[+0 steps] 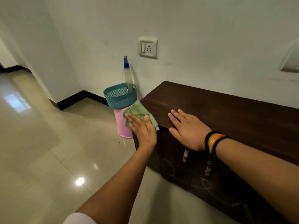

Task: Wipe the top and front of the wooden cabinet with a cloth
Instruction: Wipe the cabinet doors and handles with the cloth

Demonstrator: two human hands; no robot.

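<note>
A low dark wooden cabinet (226,110) stands against the wall, with two front doors and metal handles (185,156). My left hand (142,128) presses a green cloth (139,111) flat against the cabinet's left end panel, near the top corner. The cloth sticks out above and beside my fingers. My right hand (186,128) lies flat, fingers spread, on the cabinet top at its front left edge, holding nothing. Faint smear marks show on the door fronts.
A teal mesh basket (120,97) sits on a pink bucket (123,126) just left of the cabinet, with a spray bottle (127,75) standing in it. A wall socket (148,48) is above. Glossy tiled floor (48,151) spreads to the left.
</note>
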